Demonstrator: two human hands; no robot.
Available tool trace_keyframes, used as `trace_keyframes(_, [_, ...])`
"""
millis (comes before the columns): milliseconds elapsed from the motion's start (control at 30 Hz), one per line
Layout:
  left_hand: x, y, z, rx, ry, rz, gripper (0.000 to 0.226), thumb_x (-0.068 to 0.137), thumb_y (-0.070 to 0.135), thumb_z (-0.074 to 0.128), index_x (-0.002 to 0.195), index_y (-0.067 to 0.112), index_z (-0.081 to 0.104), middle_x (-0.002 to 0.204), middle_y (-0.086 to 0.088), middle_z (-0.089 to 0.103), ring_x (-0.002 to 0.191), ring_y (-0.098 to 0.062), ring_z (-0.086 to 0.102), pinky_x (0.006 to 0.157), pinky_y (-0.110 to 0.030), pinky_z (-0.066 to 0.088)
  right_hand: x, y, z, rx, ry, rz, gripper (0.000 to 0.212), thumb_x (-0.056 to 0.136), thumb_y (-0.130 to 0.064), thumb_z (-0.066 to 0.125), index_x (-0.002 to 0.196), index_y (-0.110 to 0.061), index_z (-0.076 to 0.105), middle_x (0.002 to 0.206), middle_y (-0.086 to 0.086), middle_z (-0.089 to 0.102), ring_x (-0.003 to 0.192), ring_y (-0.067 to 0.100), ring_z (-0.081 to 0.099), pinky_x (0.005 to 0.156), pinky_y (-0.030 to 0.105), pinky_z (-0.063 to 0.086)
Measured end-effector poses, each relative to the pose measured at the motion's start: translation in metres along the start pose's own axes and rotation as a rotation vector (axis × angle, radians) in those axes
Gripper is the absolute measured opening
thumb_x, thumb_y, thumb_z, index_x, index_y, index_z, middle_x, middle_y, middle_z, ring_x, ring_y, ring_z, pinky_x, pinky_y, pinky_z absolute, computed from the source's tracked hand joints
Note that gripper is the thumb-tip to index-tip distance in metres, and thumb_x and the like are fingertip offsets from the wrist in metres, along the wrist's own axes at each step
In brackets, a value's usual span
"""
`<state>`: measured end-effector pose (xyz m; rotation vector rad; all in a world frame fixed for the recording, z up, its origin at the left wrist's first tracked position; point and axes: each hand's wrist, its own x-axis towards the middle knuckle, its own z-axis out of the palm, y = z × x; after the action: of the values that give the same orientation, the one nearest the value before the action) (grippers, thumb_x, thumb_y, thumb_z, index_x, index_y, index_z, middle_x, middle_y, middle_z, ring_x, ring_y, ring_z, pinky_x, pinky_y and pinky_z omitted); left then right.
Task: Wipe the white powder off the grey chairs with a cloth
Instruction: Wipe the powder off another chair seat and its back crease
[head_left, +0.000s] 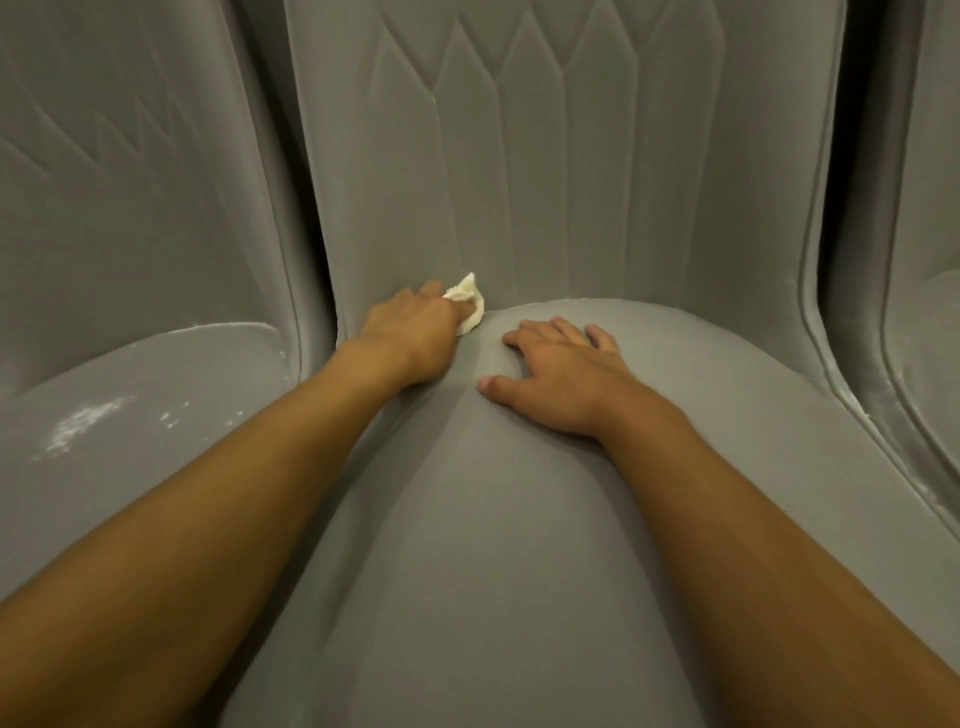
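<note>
A grey padded chair (493, 519) fills the middle of the view, its quilted backrest rising behind the seat. My left hand (410, 332) grips a small cream cloth (467, 301) and pushes it into the crease where seat meets backrest, at the seat's back left. My right hand (561, 369) rests flat on the seat cushion beside it, fingers spread and straight. A thin white powder line (571, 300) follows the crease to the right of the cloth.
A second grey chair (130, 426) stands to the left, with white powder patches (78, 423) on its seat and along its back crease. A third grey chair (919, 338) is at the right edge, with powder dust (852, 400) along its rim.
</note>
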<state>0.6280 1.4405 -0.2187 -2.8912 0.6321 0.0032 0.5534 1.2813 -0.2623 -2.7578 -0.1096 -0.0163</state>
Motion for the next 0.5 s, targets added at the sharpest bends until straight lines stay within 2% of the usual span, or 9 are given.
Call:
trace_keyframes(133, [0.013,0.013,0.004,0.036,-0.037,0.001,0.044,0.105,0.024,0.043,0.149,0.031,0.046,0.140,-0.014,0.042,0.124,-0.039,0.048,0.099,-0.043,0.041,-0.001,0.004,-0.004,0.032,0.023,-0.006,0.072,0.088,-0.072,0.046,0.148,-0.034,0.038,0.156,-0.009,0.034,0.148,0.015,0.021,0.121,0.046,0.008])
trace_keyframes(267, [0.000,-0.001,-0.004,-0.078,-0.120,0.076,0.047,0.104,0.015,0.046,0.148,0.030,0.049,0.142,-0.019,0.047,0.125,-0.039,0.051,0.102,-0.037,0.039,-0.004,0.004,-0.006,0.056,0.052,-0.011,0.064,0.090,-0.072,0.041,0.143,-0.035,0.046,0.152,-0.009,0.041,0.145,0.014,0.028,0.118,0.043,0.012])
trace_keyframes(367, [-0.034,-0.005,-0.003,-0.137,-0.136,0.128,0.048,0.105,0.017,0.045,0.149,0.037,0.048,0.140,-0.016,0.047,0.125,-0.037,0.050,0.104,-0.034,0.038,-0.008,0.000,-0.010,0.183,0.142,0.016,0.049,0.101,-0.061,0.027,0.122,-0.034,0.061,0.135,-0.004,0.057,0.132,0.019,0.045,0.110,0.043,0.022])
trace_keyframes(433, [-0.066,0.002,0.001,-0.134,-0.097,0.169,0.046,0.107,0.021,0.043,0.149,0.039,0.047,0.138,-0.010,0.046,0.123,-0.033,0.050,0.105,-0.036,0.038,-0.016,-0.002,-0.015,0.302,0.220,0.033,0.039,0.103,-0.053,0.031,0.101,-0.030,0.062,0.117,-0.001,0.064,0.118,0.023,0.055,0.104,0.042,0.035])
trace_keyframes(500, [-0.096,0.012,0.002,-0.146,-0.060,0.201,0.045,0.105,0.021,0.045,0.146,0.039,0.050,0.130,-0.004,0.046,0.114,-0.030,0.053,0.101,-0.039,0.041,-0.026,0.000,-0.021,0.498,0.266,0.064,0.030,0.102,-0.048,0.041,0.096,-0.029,0.063,0.105,-0.004,0.065,0.103,0.021,0.060,0.094,0.038,0.045])
